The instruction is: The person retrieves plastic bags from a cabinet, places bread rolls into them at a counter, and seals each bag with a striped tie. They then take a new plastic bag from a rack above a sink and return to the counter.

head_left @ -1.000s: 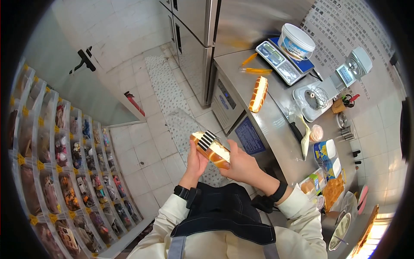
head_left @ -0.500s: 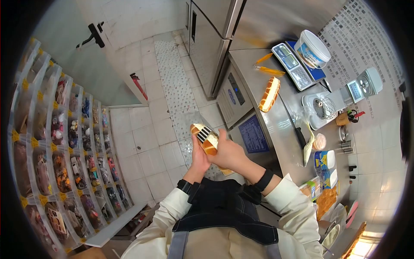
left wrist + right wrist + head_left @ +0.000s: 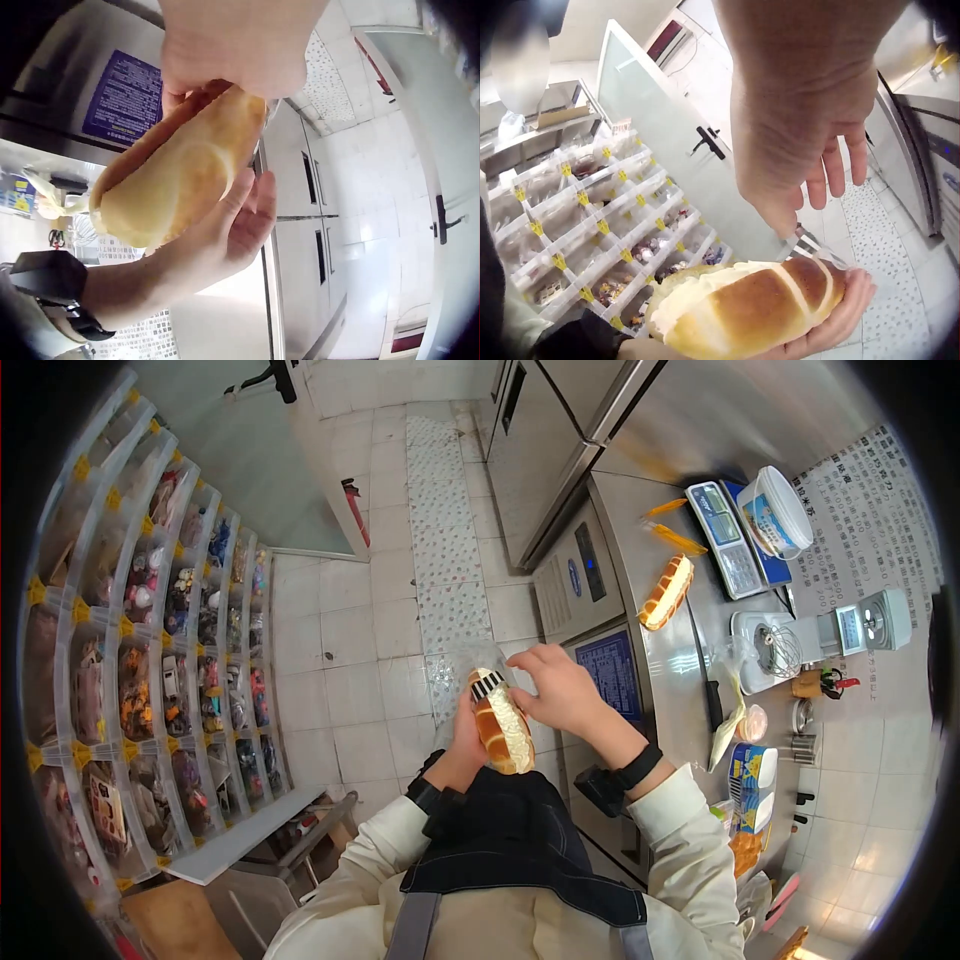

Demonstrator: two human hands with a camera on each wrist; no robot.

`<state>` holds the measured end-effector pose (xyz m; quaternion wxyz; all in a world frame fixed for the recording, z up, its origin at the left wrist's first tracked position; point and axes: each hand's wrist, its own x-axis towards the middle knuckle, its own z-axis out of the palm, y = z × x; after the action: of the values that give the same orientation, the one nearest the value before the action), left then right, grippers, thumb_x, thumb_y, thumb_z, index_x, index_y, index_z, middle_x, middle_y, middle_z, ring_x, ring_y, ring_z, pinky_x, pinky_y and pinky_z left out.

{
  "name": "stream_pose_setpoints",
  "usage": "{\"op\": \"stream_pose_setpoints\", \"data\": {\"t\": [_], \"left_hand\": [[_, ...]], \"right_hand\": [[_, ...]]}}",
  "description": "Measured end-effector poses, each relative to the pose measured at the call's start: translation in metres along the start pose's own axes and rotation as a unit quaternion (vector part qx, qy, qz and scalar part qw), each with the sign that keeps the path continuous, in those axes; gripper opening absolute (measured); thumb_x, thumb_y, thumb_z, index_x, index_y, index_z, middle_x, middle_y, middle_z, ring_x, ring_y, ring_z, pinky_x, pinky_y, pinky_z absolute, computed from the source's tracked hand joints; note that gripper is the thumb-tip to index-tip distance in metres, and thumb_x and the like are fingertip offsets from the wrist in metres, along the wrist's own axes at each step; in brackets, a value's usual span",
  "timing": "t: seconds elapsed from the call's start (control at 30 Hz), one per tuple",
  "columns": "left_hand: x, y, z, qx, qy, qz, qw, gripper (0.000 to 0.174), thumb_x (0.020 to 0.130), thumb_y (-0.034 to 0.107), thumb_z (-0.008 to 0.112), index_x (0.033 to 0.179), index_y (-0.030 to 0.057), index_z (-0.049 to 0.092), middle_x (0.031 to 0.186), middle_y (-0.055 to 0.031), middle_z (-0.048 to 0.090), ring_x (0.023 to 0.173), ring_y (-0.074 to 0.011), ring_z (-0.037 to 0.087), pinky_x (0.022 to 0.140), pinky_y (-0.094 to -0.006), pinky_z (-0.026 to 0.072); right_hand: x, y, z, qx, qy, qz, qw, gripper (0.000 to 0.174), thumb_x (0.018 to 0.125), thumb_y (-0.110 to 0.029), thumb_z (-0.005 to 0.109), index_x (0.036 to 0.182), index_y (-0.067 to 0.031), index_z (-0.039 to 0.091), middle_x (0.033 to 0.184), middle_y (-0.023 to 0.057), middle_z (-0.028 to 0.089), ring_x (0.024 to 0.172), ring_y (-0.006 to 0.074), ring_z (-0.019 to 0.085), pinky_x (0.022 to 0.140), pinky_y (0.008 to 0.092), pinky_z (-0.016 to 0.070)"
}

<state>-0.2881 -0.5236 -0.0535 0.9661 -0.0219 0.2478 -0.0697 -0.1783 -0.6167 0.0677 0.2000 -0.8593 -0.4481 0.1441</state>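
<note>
My left hand (image 3: pixel 465 738) grips a long split bun (image 3: pixel 493 730) from beneath and the side. White cream (image 3: pixel 511 728) runs along its slit. Near the bun's far end lies a band with black and white stripes (image 3: pixel 487 685), with clear plastic about it. The right hand (image 3: pixel 565 690) hovers beside that end, thumb and fingers spread apart. In the right wrist view its thumb is right by the clear striped plastic (image 3: pixel 817 251), and its fingers (image 3: pixel 832 172) hang loosely. The left wrist view shows the bun's smooth browned side (image 3: pixel 180 172).
A second cream-filled bun (image 3: pixel 667 593) lies on the steel counter (image 3: pixel 665 670) to the right. Behind it are a scale (image 3: pixel 728 540) with a white tub (image 3: pixel 777 512), a mixer (image 3: pixel 860 625), a knife (image 3: pixel 713 705) and a piping bag (image 3: pixel 728 732). Clear storage bins (image 3: pixel 150 650) stack at left.
The right hand has come off the bun's near end and moved to beside its far end. The bun now points more straight ahead, still in the left hand. The head view has swung leftward.
</note>
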Motion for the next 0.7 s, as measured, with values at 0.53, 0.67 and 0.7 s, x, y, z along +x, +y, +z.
{"op": "stream_pose_setpoints", "data": {"t": [0.53, 0.67, 0.7], "left_hand": [[-0.023, -0.018, -0.047, -0.024, 0.016, -0.026, 0.999, 0.059, 0.09, 0.05, 0.02, 0.112, 0.0045, 0.05, 0.099, -0.0172, 0.059, 0.086, -0.0326, 0.059, 0.076, -0.044, 0.0487], [-0.041, -0.023, -0.024, -0.061, 0.046, -0.035, 0.996, 0.054, 0.09, 0.048, 0.025, 0.112, 0.0047, 0.05, 0.103, -0.014, 0.059, 0.087, -0.0299, 0.06, 0.077, -0.0441, 0.0502], [-0.043, -0.023, -0.022, -0.078, 0.092, -0.039, 0.992, 0.054, 0.09, 0.048, 0.025, 0.112, 0.0044, 0.05, 0.103, -0.0142, 0.059, 0.087, -0.0302, 0.06, 0.077, -0.0441, 0.0502]], "right_hand": [[-0.002, -0.006, 0.049, -0.11, -0.056, -0.093, 0.988, 0.005, 0.066, -0.012, 0.057, 0.066, -0.0073, 0.057, 0.067, 0.0067, 0.057, 0.07, 0.0241, 0.055, 0.067, 0.0345, 0.0385], [-0.004, -0.006, 0.053, -0.055, -0.101, -0.066, 0.991, 0.003, 0.065, -0.011, 0.056, 0.065, -0.0081, 0.056, 0.066, 0.0072, 0.056, 0.071, 0.0252, 0.055, 0.066, 0.035, 0.0386], [-0.004, -0.006, 0.054, -0.035, -0.104, -0.064, 0.992, 0.004, 0.065, -0.012, 0.058, 0.064, -0.0088, 0.055, 0.065, 0.0071, 0.056, 0.071, 0.0253, 0.054, 0.066, 0.0349, 0.0389]]}}
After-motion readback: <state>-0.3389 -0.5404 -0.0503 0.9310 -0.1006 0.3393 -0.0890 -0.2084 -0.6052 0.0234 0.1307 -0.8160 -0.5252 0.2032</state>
